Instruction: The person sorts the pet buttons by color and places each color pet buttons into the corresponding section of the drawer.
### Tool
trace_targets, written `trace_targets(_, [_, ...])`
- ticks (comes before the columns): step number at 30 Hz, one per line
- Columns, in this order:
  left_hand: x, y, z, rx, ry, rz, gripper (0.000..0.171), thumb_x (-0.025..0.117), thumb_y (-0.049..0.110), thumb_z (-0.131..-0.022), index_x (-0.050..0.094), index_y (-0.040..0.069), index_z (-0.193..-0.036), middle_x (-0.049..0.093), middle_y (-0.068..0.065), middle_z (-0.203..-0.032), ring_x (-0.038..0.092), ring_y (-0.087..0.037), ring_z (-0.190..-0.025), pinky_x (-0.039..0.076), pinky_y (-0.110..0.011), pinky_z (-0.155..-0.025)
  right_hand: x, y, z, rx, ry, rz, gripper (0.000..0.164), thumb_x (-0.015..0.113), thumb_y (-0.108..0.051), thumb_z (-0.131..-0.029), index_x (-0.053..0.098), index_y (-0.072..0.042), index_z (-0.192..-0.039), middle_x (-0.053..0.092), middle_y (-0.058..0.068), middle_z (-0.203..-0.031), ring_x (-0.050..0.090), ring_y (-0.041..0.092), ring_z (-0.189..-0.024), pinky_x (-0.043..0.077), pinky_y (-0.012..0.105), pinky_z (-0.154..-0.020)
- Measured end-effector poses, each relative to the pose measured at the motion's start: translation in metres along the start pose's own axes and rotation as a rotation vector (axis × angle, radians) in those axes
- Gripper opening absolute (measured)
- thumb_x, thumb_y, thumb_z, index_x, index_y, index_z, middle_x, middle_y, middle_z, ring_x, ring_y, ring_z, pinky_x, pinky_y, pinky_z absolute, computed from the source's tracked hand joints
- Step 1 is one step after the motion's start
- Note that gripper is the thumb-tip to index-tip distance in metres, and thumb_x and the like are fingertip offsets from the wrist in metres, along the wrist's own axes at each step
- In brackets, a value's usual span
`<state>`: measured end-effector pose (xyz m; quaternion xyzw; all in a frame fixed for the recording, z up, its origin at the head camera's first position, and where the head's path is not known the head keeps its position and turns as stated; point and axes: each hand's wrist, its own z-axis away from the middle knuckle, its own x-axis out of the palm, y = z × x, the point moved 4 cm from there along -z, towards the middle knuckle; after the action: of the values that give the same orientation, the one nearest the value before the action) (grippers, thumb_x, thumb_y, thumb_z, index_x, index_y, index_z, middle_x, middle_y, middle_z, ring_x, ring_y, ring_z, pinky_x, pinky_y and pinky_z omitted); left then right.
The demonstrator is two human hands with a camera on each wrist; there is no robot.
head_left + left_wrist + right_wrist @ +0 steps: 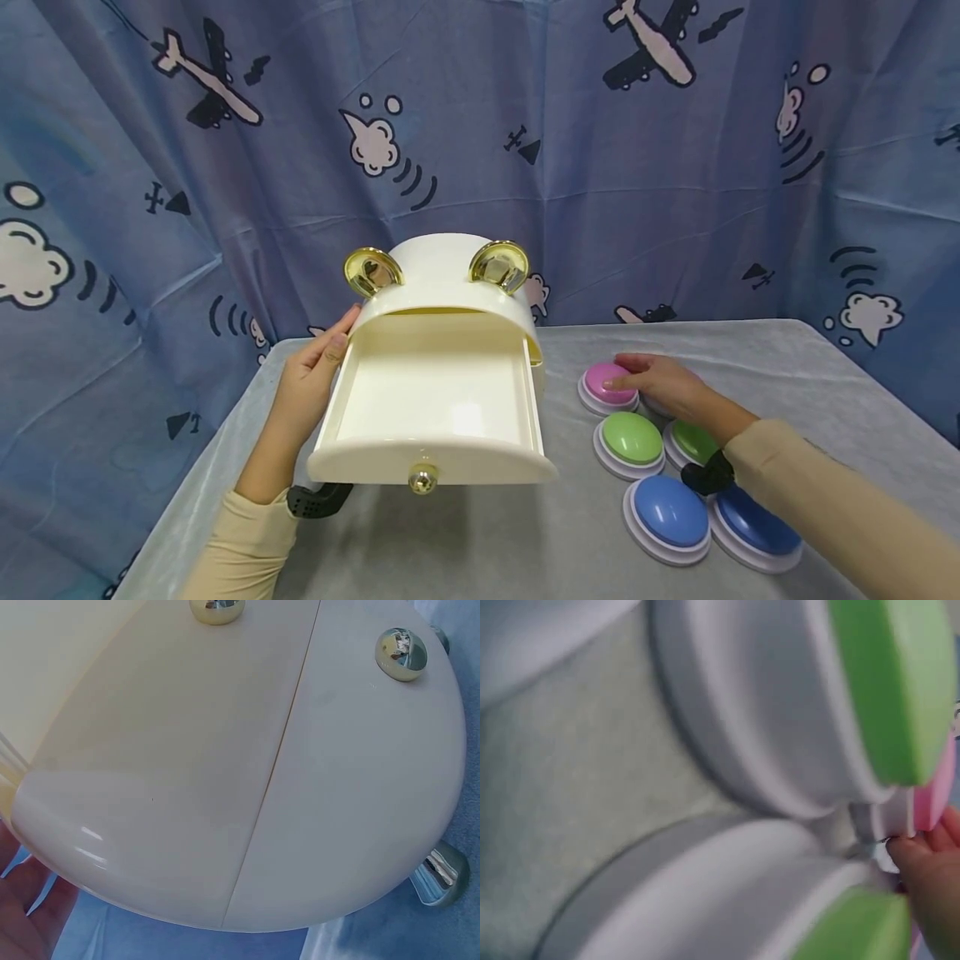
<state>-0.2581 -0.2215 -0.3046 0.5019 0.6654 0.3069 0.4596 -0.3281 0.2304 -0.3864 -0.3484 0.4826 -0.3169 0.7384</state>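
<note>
A glossy white drawer box (442, 260) with two gold ear-shaped pieces stands in the middle of the head view. Its top drawer (431, 462) is pulled out, its inside bare, with a gold knob on the front. My left hand (311, 375) grips the box's left side, thumb in front. In the left wrist view, two closed drawer fronts (165, 765) with gold knobs show, fingers (26, 885) at the edge. My right hand (663, 385) holds the pink push button (609, 385), thumb on the dome's right side. The same pink button (936, 787) is at the hand in the right wrist view.
Green buttons (632, 437) and blue buttons (671, 511) on white bases stand in pairs nearer me, partly under my right forearm. Another white base shows beneath my right hand. A grey cloth (577, 533) covers the table, and a blue printed curtain (450, 75) hangs behind.
</note>
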Motion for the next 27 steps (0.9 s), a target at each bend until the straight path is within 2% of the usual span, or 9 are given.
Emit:
trace_targets(4, [0.000,0.000,0.000,0.007,-0.005,0.006,0.044,0.039,0.030,-0.108,0.046,0.015,-0.149,0.042,-0.001,-0.157,0.038,-0.015,-0.146,0.038,-0.005,-0.104,0.002,0.003,-0.002,-0.020,-0.005,0.004,0.088,0.071,-0.029,-0.092,0.021,0.005,-0.155,0.020,0.029,-0.161,0.015,0.048,-0.150,0.018,0.062,-0.122])
trace_targets(10, [0.001,0.003,0.001,0.006,-0.009,-0.001,0.044,0.039,0.031,-0.108,0.046,0.018,-0.150,0.042,0.001,-0.156,0.037,-0.018,-0.146,0.039,-0.004,-0.103,0.003,0.005,-0.001,-0.019,0.003,0.012,0.084,0.071,-0.022,-0.092,0.023,0.004,-0.156,0.024,0.030,-0.159,0.023,0.050,-0.147,0.025,0.061,-0.120])
trace_targets(19, [0.002,0.003,0.001,0.008,-0.012,0.005,0.044,0.038,0.031,-0.109,0.046,0.017,-0.150,0.042,0.000,-0.157,0.037,-0.018,-0.146,0.039,-0.005,-0.103,0.004,0.013,-0.004,-0.012,0.035,0.040,0.092,0.077,-0.030,-0.087,0.025,-0.001,-0.156,0.025,0.029,-0.160,0.023,0.049,-0.147,0.025,0.061,-0.120])
trace_targets(27, [0.002,0.003,0.001,0.021,-0.009,0.007,0.044,0.038,0.030,-0.109,0.046,0.016,-0.150,0.042,-0.001,-0.156,0.037,-0.019,-0.146,0.039,-0.005,-0.103,0.006,0.012,-0.003,-0.034,0.037,0.066,0.098,0.081,-0.033,-0.083,0.025,0.000,-0.156,0.027,0.030,-0.159,0.027,0.049,-0.146,0.027,0.061,-0.119])
